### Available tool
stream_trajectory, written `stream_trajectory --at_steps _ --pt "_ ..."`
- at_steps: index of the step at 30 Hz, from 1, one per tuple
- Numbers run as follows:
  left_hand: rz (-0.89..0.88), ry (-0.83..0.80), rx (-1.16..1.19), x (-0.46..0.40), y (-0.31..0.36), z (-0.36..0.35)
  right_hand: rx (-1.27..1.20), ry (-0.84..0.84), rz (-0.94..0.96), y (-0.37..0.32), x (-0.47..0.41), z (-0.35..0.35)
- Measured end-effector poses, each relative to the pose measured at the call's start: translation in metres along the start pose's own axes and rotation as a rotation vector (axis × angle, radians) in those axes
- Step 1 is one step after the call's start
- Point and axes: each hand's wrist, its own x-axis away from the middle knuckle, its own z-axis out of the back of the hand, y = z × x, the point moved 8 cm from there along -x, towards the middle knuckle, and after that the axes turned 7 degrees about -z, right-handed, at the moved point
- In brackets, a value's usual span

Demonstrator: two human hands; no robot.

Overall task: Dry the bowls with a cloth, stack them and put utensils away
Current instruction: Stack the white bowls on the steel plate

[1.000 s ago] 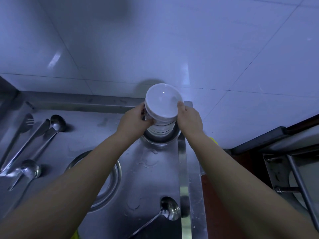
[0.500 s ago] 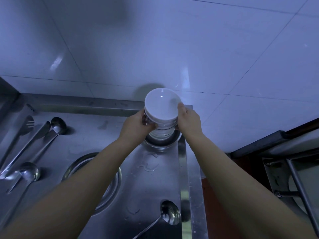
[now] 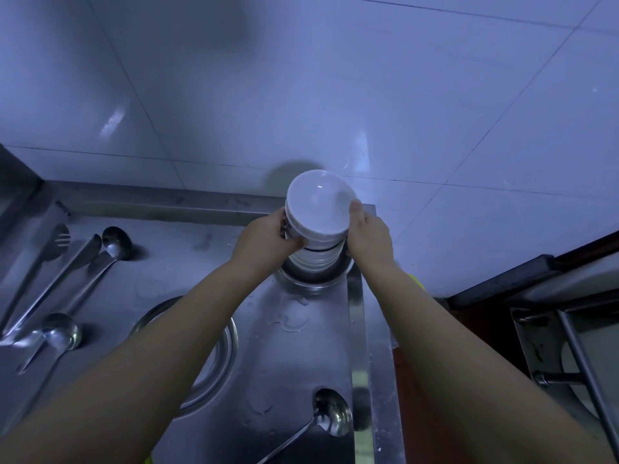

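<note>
A stack of white bowls (image 3: 318, 209) stands in a steel basin (image 3: 315, 276) at the back of the steel counter (image 3: 187, 259), against the tiled wall. My left hand (image 3: 268, 236) grips the upper bowls from the left. My right hand (image 3: 368, 232) grips them from the right, thumb on the top rim. The upper bowls sit slightly apart from the lower ones. A ladle (image 3: 328, 413) lies near the counter's front right. More ladles (image 3: 114, 242) and tongs (image 3: 43, 262) lie on the left. No cloth is in sight.
A round steel basin (image 3: 221, 349) sits under my left forearm. Water puddles (image 3: 291, 316) lie in front of the bowl stack. The counter's raised right edge (image 3: 358, 329) runs front to back. A dark stand with a metal frame (image 3: 552, 329) is on the right.
The view has shifted slightly; both hands keep their grip on the upper bowls, which sit a little lower toward the stack than a second ago.
</note>
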Motion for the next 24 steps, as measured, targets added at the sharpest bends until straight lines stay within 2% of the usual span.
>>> stream_trajectory --at_steps 8,16,24 --pt "0.023 -0.001 -0.04 0.004 0.006 0.002 0.066 -0.055 -0.013 0.001 0.007 -0.007" --pt "0.059 -0.008 0.016 0.01 0.004 0.002 0.11 -0.009 -0.003 -0.002 0.005 -0.002" --pt "0.038 0.029 0.075 0.012 0.002 0.001 -0.103 -0.013 -0.021 0.005 0.001 -0.008"
